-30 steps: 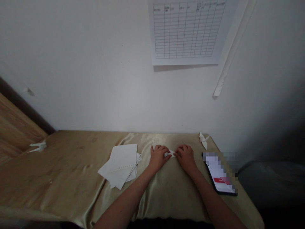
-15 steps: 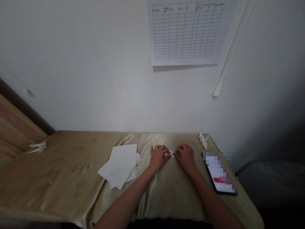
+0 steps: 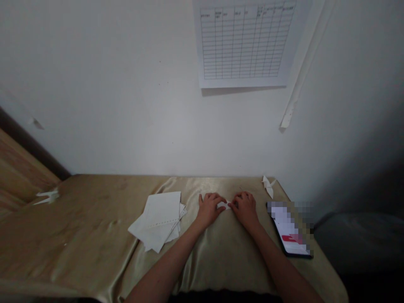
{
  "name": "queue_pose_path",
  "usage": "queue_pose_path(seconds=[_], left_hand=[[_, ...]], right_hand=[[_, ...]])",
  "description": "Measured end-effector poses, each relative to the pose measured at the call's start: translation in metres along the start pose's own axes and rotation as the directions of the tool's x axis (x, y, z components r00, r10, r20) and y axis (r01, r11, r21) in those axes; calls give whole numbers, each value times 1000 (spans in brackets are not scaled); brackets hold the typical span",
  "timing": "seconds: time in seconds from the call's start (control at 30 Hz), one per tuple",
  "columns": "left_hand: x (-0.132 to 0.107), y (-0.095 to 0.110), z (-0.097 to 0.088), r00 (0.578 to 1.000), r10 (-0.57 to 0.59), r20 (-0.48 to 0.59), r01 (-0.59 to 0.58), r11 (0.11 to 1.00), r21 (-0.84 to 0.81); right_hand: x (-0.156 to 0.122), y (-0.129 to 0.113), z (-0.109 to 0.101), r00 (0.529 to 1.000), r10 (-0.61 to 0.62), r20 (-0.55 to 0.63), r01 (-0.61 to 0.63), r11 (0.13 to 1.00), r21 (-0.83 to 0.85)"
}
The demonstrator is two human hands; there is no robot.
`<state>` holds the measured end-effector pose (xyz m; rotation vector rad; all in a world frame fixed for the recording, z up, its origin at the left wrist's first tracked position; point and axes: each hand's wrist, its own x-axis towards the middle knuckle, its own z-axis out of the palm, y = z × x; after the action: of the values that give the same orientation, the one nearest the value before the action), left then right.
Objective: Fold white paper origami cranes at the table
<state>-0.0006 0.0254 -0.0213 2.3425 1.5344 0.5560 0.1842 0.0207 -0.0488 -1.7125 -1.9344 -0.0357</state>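
Observation:
A small piece of folded white paper (image 3: 224,205) lies low over the cloth between my two hands, mostly covered by fingers. My left hand (image 3: 208,209) has its thumb and index finger closed on the paper's left side. From the other side, my right hand (image 3: 245,207) pinches the paper's right end with its thumb and fingertips. Both hands rest close to the cloth, a short gap apart. The exact folds are too small to make out.
Loose white sheets (image 3: 160,219) lie stacked left of my hands. A phone (image 3: 292,235), partly pixelated, is on the right, below a folded paper figure (image 3: 268,186). Another paper figure (image 3: 47,196) sits far left. The satin-covered table (image 3: 94,227) meets the wall, where a printed chart (image 3: 243,46) hangs.
My left index finger reaches slightly farther along the paper, and less of the paper's upper edge shows. Both hands stay in nearly the same place. The camera view has shifted slightly.

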Motion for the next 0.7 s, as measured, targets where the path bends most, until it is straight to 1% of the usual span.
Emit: queue_pose_path(seconds=[0.23, 0.37, 0.5, 0.7], left_hand=[[0, -6, 0, 1000, 19, 14, -19, 1000, -20], [-2, -8, 3, 999, 42, -14, -42, 999, 10], [-4, -8, 5, 998, 55, -44, -53, 998, 33], [-4, -7, 4, 998, 44, -47, -43, 998, 38]], right_hand=[[-3, 0, 2, 1000, 0, -8, 0, 999, -39], [-3, -2, 2, 1000, 6, -19, -8, 998, -68], [-4, -1, 0, 1000, 10, -7, -10, 1000, -28], [-6, 2, -1, 1000, 25, 17, -26, 999, 30]])
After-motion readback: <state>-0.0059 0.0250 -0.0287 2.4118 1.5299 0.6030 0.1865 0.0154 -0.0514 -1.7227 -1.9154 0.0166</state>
